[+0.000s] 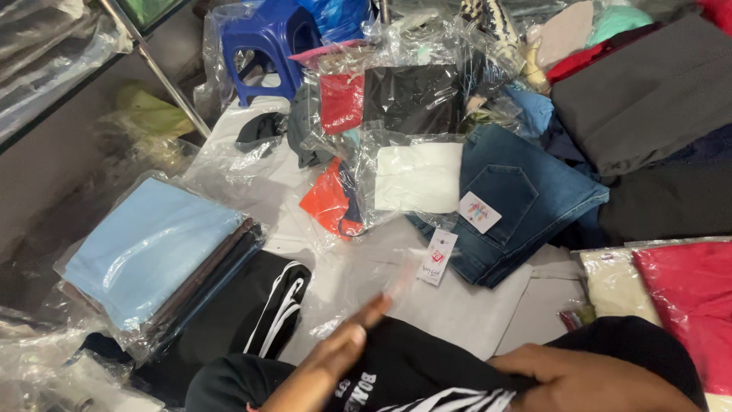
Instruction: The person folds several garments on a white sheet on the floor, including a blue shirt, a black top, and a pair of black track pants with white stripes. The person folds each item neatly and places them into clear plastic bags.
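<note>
Pressing black garment — both hands.

Landmark: folded jeans.
- Left hand, below-left of jeans: motion-blurred, wrist cut by bottom edge.
- Right hand, below jeans: fingertips tucked under black garment, lower part cut off.
- Black garment: white print partly hidden, cut at bottom.
- Red packed cloth, right of jeans: cut by right edge.
- Hang tag on jeans: print too small to read.
</note>
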`<state>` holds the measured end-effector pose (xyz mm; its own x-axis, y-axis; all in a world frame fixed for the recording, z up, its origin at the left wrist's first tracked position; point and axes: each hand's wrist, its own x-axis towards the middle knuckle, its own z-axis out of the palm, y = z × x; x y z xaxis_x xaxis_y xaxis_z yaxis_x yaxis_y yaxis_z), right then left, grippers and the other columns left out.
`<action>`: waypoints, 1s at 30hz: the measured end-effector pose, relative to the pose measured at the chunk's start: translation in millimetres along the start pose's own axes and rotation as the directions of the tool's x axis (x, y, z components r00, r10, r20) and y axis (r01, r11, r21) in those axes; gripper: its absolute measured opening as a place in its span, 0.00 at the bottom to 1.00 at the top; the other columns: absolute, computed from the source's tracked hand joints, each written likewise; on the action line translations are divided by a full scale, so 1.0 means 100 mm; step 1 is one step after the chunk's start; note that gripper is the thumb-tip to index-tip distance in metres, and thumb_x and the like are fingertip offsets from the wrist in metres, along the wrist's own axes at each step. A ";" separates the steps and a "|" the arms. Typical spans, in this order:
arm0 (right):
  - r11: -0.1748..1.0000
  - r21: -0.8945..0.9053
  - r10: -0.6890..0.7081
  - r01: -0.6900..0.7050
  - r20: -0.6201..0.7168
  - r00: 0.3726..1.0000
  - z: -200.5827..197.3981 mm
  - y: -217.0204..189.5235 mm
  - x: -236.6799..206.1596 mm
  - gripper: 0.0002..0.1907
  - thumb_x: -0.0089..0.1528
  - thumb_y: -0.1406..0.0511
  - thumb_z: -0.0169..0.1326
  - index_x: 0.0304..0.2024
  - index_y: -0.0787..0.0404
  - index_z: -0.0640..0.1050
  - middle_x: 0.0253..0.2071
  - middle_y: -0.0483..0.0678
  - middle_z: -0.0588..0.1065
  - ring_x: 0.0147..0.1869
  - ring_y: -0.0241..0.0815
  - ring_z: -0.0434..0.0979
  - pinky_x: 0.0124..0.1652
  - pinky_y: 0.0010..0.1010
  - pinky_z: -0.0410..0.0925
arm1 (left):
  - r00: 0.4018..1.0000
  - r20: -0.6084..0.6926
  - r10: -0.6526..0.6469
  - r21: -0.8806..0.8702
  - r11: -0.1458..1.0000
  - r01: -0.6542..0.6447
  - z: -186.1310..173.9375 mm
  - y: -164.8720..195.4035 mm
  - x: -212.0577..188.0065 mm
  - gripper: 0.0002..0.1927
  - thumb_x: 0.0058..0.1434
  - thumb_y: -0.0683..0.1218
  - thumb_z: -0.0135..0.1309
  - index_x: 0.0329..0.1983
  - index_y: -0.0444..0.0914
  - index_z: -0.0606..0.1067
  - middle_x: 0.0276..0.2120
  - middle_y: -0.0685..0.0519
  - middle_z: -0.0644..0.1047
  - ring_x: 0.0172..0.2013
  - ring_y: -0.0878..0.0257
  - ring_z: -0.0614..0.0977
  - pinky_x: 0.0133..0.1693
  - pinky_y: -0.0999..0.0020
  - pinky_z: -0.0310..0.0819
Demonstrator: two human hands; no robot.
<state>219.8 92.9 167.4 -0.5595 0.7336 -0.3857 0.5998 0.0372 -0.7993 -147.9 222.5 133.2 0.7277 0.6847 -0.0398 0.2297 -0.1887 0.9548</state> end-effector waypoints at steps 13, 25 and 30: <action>0.781 0.602 0.500 -0.167 -0.443 0.744 0.24 0.09 0.33 0.33 0.57 0.66 0.59 0.67 0.58 0.72 0.59 0.50 0.76 0.62 0.42 0.76 0.61 0.28 0.65 | 0.992 0.071 0.102 0.594 0.795 -0.124 0.34 0.78 -0.02 0.27 0.75 0.54 0.36 0.76 0.50 0.62 0.77 0.50 0.59 0.77 0.49 0.51 0.68 0.32 0.30; 0.907 0.361 0.030 0.216 -0.566 0.824 0.80 0.94 0.09 0.41 0.58 0.59 0.57 0.72 0.66 0.62 0.61 0.57 0.75 0.68 0.47 0.76 0.63 0.35 0.69 | 0.823 0.004 0.567 0.796 0.496 -0.346 1.58 0.90 0.38 0.28 0.73 0.63 0.44 0.74 0.54 0.69 0.73 0.49 0.68 0.74 0.51 0.66 0.68 0.27 0.41; 0.982 0.178 0.169 -0.070 -0.635 0.754 0.84 1.00 -0.14 0.45 0.55 0.57 0.62 0.72 0.61 0.64 0.58 0.56 0.77 0.64 0.47 0.78 0.62 0.35 0.70 | 0.818 0.029 0.574 0.622 0.630 -0.465 1.77 1.07 0.39 0.31 0.71 0.64 0.45 0.74 0.50 0.66 0.72 0.47 0.67 0.73 0.51 0.67 0.68 0.33 0.44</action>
<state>239.9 29.3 54.5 0.0422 0.9902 -0.1333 0.5257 -0.1355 -0.8398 19.5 104.8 182.2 0.7463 0.4314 0.5070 0.2087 -0.8748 0.4371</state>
